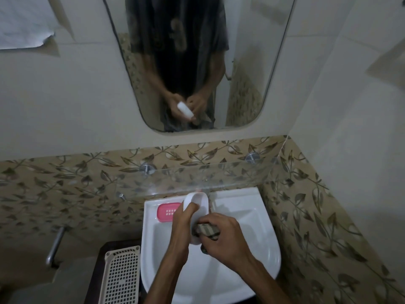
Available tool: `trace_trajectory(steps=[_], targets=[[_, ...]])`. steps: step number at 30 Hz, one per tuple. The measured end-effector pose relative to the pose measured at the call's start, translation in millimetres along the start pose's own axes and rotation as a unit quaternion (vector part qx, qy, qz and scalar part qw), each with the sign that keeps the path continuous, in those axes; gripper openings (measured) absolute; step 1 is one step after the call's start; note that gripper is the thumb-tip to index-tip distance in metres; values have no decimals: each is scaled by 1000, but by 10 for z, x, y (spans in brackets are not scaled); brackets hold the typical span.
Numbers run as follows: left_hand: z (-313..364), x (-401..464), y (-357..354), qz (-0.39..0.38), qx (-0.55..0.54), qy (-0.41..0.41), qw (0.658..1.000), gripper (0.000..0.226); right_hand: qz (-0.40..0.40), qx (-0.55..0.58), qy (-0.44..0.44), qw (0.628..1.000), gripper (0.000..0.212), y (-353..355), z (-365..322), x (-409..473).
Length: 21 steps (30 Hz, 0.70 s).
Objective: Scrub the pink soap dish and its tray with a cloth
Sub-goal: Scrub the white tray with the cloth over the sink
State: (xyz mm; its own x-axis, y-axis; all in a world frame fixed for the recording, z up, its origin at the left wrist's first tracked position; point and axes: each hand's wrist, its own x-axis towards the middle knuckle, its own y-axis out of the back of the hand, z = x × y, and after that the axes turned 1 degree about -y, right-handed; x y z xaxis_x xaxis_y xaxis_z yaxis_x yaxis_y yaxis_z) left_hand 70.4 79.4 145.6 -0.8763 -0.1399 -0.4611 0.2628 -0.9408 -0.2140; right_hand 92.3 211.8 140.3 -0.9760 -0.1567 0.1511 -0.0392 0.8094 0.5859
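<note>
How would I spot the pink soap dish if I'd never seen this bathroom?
Find the white washbasin below the mirror. The pink soap dish lies on its back left ledge, beside the left hand. It is the only pink thing there, with small slots in its middle.

We count two hands (184, 224) over one white basin (258, 238), one white tray (197, 202), one striped cloth (207, 231), one pink soap dish (167, 212), one perforated basket (122, 279), one mirror (252, 84), one glass shelf (230, 174) and two metal shelf mounts (147, 167).
</note>
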Motion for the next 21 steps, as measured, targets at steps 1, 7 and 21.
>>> trace_trajectory(steps=[1,7,21], targets=[[-20,-7,-16,2,7,-5,1000,72,22,-11,1,1000,26,-26,8,-11],[-147,-44,-72,21,23,-85,996,57,27,-39,-29,998,19,-145,-38,-110],[-201,48,-31,-18,72,-182,980,48,0,85,-134,987,12,-45,-121,-32]])
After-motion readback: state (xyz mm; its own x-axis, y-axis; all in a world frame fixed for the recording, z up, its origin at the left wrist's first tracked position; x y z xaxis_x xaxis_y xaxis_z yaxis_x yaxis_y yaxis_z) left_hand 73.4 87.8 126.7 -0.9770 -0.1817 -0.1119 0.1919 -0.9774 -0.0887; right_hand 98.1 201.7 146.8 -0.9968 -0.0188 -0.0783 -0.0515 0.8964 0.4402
